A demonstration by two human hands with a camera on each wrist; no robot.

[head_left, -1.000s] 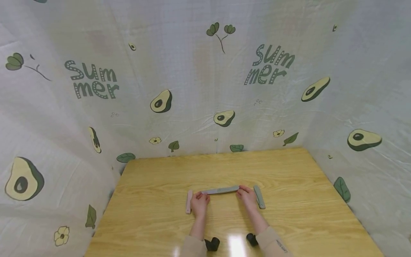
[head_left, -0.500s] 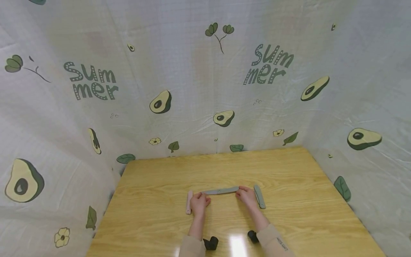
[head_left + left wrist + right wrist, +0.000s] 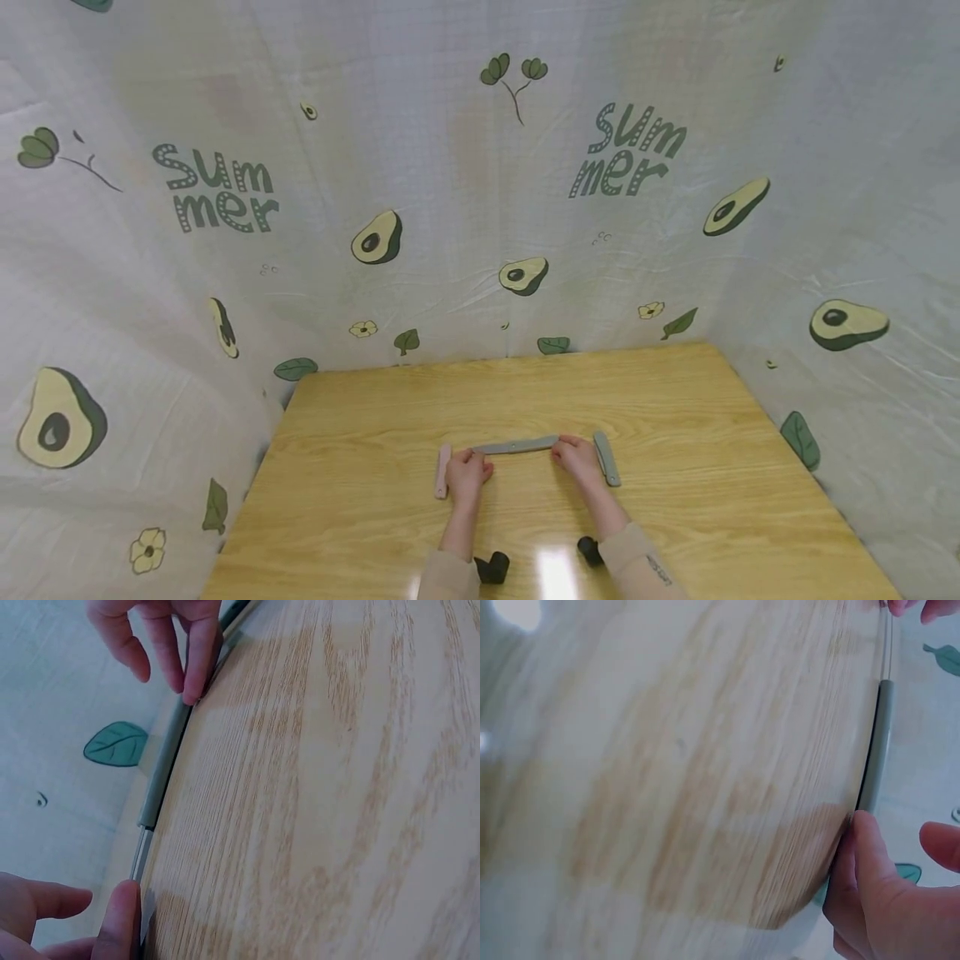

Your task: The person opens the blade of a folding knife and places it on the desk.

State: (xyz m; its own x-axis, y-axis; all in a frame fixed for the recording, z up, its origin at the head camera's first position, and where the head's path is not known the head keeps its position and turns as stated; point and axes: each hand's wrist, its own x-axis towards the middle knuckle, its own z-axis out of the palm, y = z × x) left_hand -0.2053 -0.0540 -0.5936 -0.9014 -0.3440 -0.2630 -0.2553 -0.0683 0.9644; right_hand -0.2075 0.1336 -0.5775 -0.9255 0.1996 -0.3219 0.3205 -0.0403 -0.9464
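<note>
An unfolded folding knife (image 3: 517, 446) with a grey-green handle lies crosswise between the hands, close over the table. My left hand (image 3: 467, 477) pinches the end of its blade; the fingers cover the tip. At the handle's far end, my right hand (image 3: 576, 460) holds on with thumb and fingers, seen closer as the hand (image 3: 889, 892) in the right wrist view. The handle (image 3: 165, 769) and a short stretch of metal blade (image 3: 140, 853) show between both hands in the left wrist view.
A pink folded knife (image 3: 442, 473) lies left of the left hand. A grey-green folded knife (image 3: 607, 458) lies right of the right hand. The wooden table (image 3: 360, 433) is bordered at the back and sides by a printed cloth (image 3: 442, 167). Black wrist devices (image 3: 492, 567) show near the sleeves.
My left fingers have shifted slightly at the blade's end. The knife and my right hand stay almost in place.
</note>
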